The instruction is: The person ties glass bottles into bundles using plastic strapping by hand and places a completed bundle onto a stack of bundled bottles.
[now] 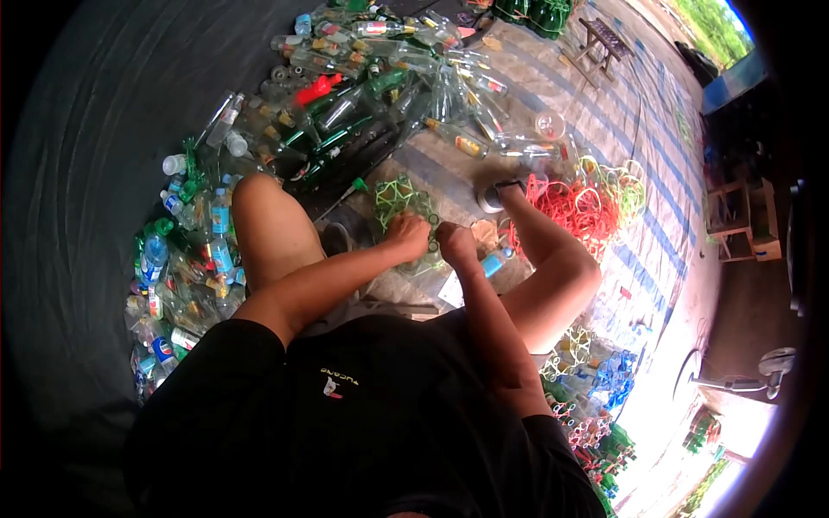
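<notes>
Between the person's knees, my left hand (409, 237) is closed at the right edge of a green mesh-like bundle (395, 200). Small green rings (433, 233) show in the gap between my two hands. My right hand (457, 243) is closed just right of these rings, a short way from my left hand. What the fingers of each hand pinch is too small to make out. A blue-labelled bottle (492, 263) lies below and right of my right hand, next to a crumpled brown piece (485, 233).
A large heap of bottles (345, 60) spreads ahead and down the left side. Red strips (574, 207) lie tangled beyond the right knee. A small stool (604, 39) stands at the upper right. Netted bottles (596, 414) are stacked at the lower right.
</notes>
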`<state>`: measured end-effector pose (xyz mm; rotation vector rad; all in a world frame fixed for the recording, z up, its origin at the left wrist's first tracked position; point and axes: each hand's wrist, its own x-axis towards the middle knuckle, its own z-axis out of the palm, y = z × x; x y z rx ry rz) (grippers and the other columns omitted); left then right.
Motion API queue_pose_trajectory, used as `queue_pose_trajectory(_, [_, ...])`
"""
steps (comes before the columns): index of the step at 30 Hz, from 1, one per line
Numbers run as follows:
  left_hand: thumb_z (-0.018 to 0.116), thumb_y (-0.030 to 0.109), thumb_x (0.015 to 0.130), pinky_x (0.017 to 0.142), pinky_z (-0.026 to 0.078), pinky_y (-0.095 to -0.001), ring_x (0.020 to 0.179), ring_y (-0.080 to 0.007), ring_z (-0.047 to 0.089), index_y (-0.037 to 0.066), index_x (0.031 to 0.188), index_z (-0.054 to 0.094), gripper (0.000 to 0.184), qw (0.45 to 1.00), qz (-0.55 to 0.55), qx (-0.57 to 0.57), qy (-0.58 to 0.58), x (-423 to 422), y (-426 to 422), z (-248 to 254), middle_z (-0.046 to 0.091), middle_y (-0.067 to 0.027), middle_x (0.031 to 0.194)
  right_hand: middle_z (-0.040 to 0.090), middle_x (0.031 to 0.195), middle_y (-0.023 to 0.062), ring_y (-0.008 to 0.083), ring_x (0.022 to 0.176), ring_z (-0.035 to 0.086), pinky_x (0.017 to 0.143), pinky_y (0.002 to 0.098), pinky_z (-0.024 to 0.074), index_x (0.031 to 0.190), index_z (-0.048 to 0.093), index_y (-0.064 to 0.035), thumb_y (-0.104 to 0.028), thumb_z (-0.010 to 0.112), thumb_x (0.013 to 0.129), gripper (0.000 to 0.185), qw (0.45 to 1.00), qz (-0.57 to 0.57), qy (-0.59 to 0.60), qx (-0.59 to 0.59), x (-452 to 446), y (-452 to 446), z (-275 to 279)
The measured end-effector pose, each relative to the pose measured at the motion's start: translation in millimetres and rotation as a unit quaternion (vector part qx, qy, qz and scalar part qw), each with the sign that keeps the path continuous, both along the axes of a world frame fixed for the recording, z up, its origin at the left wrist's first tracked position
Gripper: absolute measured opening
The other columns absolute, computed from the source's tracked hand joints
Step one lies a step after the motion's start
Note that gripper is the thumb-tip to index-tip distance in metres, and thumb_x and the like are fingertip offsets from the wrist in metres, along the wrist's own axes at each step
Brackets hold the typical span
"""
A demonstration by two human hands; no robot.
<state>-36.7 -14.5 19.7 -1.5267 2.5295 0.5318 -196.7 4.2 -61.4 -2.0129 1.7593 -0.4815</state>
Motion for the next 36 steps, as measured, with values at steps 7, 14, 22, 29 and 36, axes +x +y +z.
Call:
queue_pose_trajectory(7, [0.058, 0.014, 0.082, 0.095, 0.042, -0.0436, 0.111, -0.0310, 0.055, 0.006, 0.085, 0.074, 0.019, 0.997, 0.034, -0.051, 0.050, 5, 8, -7, 0.064, -0.0141, 0.111, 0.068, 0.077, 0.0139, 0.0269, 0.069, 0.065, 0.064, 0.0358, 0.0508, 0.094, 0.073, -0.0056, -0.011, 0.064, 0.077, 0.020, 0.937, -0.128, -0.264, 0.188, -3, 0, -15])
queue_pose_trajectory(14, [0.055, 0.015, 0.085, 0.096, 0.039, -0.0435, 0.112, -0.0287, 0.052, 0.009, 0.085, 0.075, 0.021, 0.991, 0.069, -0.086, 0.072, 4, 15, -10, 0.063, -0.0100, 0.109, 0.059, 0.064, 0.0046, 0.0158, 0.062, 0.057, 0.057, 0.0352, 0.0456, 0.075, 0.064, -0.0011, -0.009, 0.065, 0.076, 0.008, 0.909, 0.055, -0.368, 0.187, -22, -4, -19])
queue_pose_trajectory(22, [0.054, 0.015, 0.086, 0.097, 0.038, -0.0424, 0.112, -0.0276, 0.053, 0.008, 0.087, 0.075, 0.023, 0.993, 0.073, -0.074, 0.047, 4, 17, -18, 0.065, -0.0079, 0.111, 0.040, 0.055, 0.0004, 0.0113, 0.042, 0.034, 0.038, 0.0289, 0.0232, 0.067, 0.055, -0.0080, -0.013, 0.062, 0.084, 0.019, 0.870, 0.006, -0.435, 0.232, -16, -3, -6])
queue_pose_trajectory(29, [0.063, 0.020, 0.081, 0.090, 0.038, -0.0427, 0.103, -0.0273, 0.056, 0.014, 0.079, 0.075, 0.013, 0.985, 0.035, -0.156, 0.059, 5, 19, -32, 0.066, -0.0062, 0.094, 0.042, 0.056, 0.0008, 0.0112, 0.041, 0.036, 0.037, 0.0283, 0.0258, 0.071, 0.058, -0.0060, -0.009, 0.057, 0.088, 0.017, 0.898, 0.193, -0.387, -0.080, -17, -5, -68])
queue_pose_trajectory(36, [0.050, 0.016, 0.086, 0.088, 0.039, -0.0434, 0.099, -0.0295, 0.055, 0.008, 0.078, 0.069, 0.022, 0.980, 0.021, -0.171, 0.097, 2, 16, -49, 0.065, -0.0108, 0.094, 0.042, 0.056, -0.0010, 0.0109, 0.041, 0.037, 0.036, 0.0282, 0.0255, 0.068, 0.056, -0.0087, -0.010, 0.057, 0.088, 0.019, 0.906, 0.197, -0.362, -0.095, -19, -5, -67])
